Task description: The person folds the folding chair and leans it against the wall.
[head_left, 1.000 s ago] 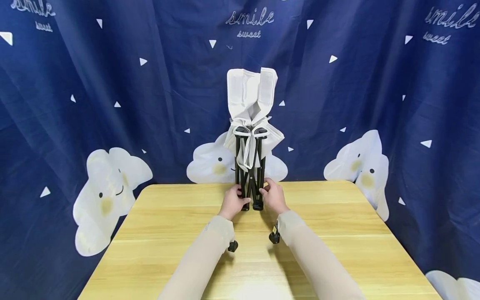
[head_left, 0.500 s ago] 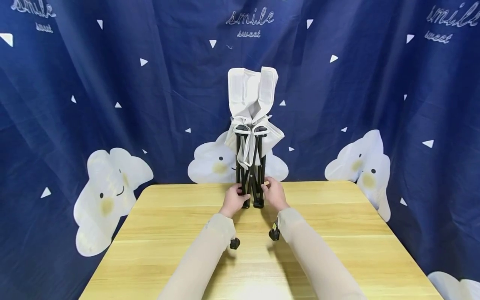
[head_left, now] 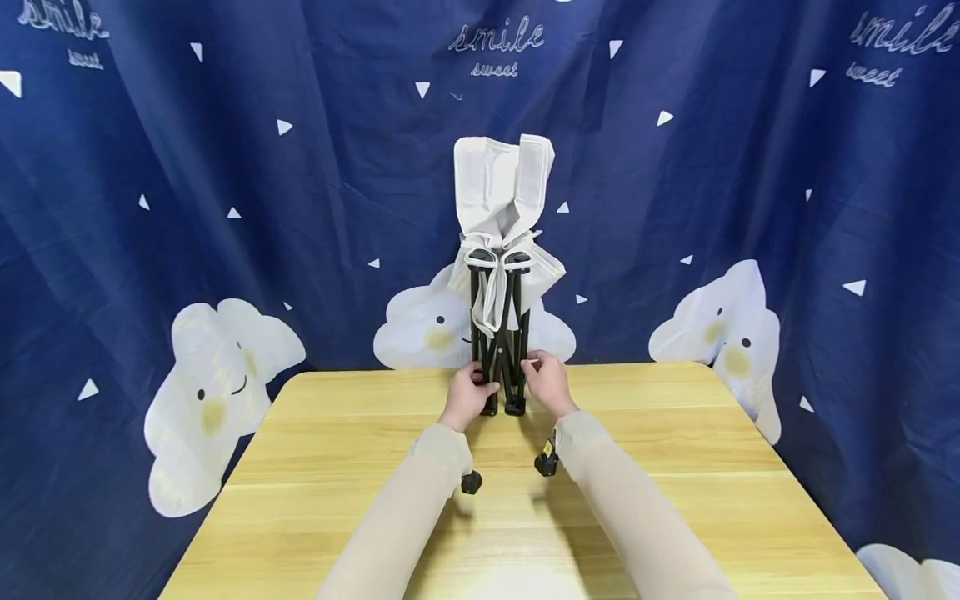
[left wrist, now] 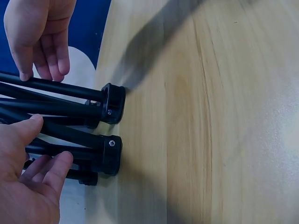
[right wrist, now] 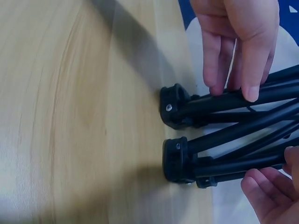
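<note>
A folded camp chair point(head_left: 501, 350) with black tube legs and white fabric point(head_left: 487, 179) stands near the table's far edge in the head view. My left hand point(head_left: 467, 396) holds its legs from the left, thumb across a front tube. From the right, my right hand point(head_left: 549, 385) holds the opposite leg between thumb and fingers. In the left wrist view two screwed black feet point(left wrist: 112, 102) show on the wood. The right wrist view shows the left hand point(right wrist: 243, 42) above the tubes and part of the right hand point(right wrist: 271, 193) at lower right.
A light wooden table point(head_left: 360, 500) extends towards me under both sleeves. Behind its far edge hangs a dark blue curtain point(head_left: 330, 208) printed with clouds and triangles. A small black device point(head_left: 547, 460) sits at the right wrist, another point(head_left: 471, 482) at the left.
The chair's feet have shifted slightly towards the far edge, and both hands have gone with them. Both hands keep their hold on the legs.
</note>
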Motion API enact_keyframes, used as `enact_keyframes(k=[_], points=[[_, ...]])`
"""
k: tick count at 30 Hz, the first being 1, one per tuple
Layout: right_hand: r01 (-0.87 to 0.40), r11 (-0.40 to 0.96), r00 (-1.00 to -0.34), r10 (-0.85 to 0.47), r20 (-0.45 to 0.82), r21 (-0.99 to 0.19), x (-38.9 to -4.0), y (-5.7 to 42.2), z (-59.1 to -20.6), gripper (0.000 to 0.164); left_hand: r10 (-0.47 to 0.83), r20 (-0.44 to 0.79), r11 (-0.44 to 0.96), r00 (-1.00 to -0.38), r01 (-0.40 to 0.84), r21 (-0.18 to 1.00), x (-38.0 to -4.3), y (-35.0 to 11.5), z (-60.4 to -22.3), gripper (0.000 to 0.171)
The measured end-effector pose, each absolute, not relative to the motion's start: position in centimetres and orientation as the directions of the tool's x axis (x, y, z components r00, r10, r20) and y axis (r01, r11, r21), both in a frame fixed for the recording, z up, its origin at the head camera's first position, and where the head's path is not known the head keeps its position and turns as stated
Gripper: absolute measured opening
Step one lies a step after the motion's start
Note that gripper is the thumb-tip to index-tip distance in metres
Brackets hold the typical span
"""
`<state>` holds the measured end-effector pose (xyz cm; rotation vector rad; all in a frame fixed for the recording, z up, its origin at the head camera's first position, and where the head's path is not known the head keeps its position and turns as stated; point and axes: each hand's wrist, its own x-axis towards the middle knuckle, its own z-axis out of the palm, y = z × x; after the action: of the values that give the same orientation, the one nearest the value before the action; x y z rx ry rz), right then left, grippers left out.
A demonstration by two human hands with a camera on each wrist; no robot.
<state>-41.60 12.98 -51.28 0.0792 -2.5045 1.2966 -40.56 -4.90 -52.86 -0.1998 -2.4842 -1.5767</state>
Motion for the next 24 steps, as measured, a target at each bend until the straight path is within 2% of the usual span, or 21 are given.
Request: enact_keyframes(k=[8, 18, 24], points=[[-0.198, 0.544, -0.962, 0.05, 0.267, -0.816, -41.5, 12.7, -50.9, 0.038, 0.032, 0.22, 0.449, -0.975, 0.21, 0.869, -40.9, -4.6, -52.6, 0.039], [-0.165, 0.527, -0.986, -0.075, 0.148, -0.834, -41.1, 13.0, -50.1, 0.061, 0.098, 0.123, 0.431, -0.988, 0.153, 0.889, -41.3, -5.1, -52.3, 0.053], [-0.163, 0.541, -0.986, -0.121, 0.116, -0.825, -41.2, 13.6, -50.3, 0.067, 0.15, 0.098, 0.439, -0.984, 0.155, 0.885, -41.2, -5.4, -52.1, 0.059]])
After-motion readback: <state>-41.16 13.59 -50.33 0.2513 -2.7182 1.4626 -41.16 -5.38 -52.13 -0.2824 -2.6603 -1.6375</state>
